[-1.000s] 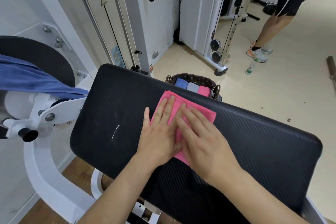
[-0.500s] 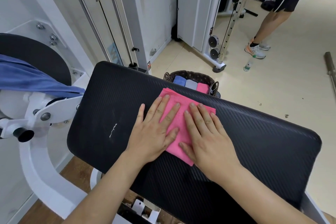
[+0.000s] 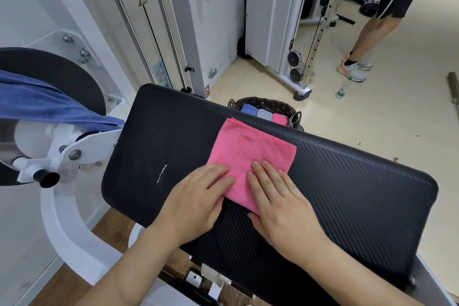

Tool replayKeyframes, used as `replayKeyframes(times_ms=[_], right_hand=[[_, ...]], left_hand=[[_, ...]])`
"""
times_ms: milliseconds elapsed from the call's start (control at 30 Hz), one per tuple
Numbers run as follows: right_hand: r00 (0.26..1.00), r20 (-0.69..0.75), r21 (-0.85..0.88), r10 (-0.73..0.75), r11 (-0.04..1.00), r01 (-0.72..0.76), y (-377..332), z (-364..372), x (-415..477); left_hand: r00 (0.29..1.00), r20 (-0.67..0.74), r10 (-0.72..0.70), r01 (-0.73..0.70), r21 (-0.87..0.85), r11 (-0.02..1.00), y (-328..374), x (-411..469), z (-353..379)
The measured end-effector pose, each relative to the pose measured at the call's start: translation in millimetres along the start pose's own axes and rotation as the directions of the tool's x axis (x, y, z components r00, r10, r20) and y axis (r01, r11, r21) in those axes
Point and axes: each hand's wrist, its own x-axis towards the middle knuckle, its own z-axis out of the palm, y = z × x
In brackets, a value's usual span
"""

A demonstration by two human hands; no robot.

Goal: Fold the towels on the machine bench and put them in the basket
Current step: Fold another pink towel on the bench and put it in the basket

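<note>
Towel [image 3: 250, 154], pink, folded square (layered edges at its far corner), is pressed onto the machine bench [image 3: 347, 194] by left hand [image 3: 196, 204] and right hand [image 3: 280, 201], fingers laid flat.

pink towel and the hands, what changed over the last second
The left hand and right hand slid back toward the person over the pink towel, from its middle to its near edge, uncovering most of it. Fingers stayed flat; nothing gripped or released. The towel stayed folded on the bench, the basket unchanged.
</note>
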Motion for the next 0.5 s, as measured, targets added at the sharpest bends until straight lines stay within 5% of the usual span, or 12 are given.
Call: replayKeyframes(times_ms=[500], right_hand=[[0.998,-0.053,0.043,-0.040,0.998,0.043,5,-13,4]], left_hand=[[0.997,-0.069,-0.033,0.040,0.103,0.994,11,4,9]])
